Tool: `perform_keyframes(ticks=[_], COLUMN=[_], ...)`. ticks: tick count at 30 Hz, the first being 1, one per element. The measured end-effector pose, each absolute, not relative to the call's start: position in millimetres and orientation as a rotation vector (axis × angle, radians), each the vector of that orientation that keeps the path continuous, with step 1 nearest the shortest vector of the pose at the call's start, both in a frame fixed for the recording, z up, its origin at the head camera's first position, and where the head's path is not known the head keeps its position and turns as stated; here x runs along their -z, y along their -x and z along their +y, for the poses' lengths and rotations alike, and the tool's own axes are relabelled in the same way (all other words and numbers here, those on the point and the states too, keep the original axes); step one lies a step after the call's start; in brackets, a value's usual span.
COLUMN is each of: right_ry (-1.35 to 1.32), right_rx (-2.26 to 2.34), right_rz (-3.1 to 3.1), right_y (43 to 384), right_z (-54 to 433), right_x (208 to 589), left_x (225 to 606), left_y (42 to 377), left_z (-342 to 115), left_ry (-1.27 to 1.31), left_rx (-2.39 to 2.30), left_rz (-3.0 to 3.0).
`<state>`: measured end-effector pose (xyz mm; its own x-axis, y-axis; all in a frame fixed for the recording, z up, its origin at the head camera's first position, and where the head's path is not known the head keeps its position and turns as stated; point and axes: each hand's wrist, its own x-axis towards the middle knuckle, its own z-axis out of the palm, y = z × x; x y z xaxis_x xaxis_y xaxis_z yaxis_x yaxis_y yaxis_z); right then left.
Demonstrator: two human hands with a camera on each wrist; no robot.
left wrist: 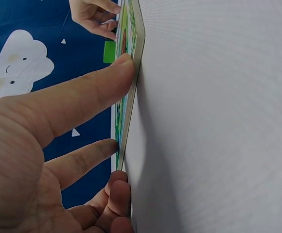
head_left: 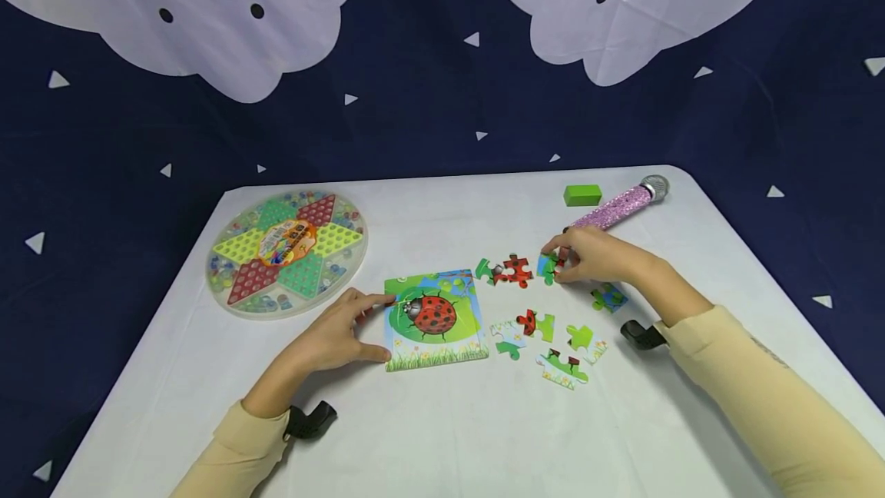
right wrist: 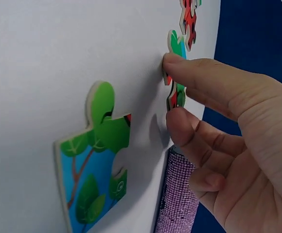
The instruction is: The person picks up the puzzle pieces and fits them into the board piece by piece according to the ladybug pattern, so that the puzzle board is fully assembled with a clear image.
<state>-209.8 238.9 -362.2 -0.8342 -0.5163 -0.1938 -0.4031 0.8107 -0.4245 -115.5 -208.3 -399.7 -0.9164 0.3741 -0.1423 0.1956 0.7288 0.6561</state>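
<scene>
Left hand (head_left: pixel 339 333) lies nearest, fingers straight against the ladybird puzzle board's (head_left: pixel 434 319) left edge on the table (head_left: pixel 442 436); right hand (head_left: pixel 594 256) pinches a puzzle piece (head_left: pixel 549 267), well right of the board.

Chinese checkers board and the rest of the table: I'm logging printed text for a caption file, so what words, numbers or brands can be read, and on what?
Chinese checkers board: its orange centre label carries print, too small and blurred to read.
Ladybird puzzle tray: pictures only, no text.
Loose puzzle pieces: no text.
Pink glitter microphone: none visible.
Green block: none visible.
</scene>
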Motion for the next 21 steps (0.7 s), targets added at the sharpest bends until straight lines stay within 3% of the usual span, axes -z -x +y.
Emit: perform_keyframes(ticks=[21], right_ry=[0.631], right_rx=[0.581], right_rz=[2.703], right_y=[198.1], right_z=[254.3], right_x=[354.5], left_x=[400.2], left_y=[116.8], left_z=[-208.3], left_ry=[-0.455], left_rx=[-0.96], left_rz=[2.669])
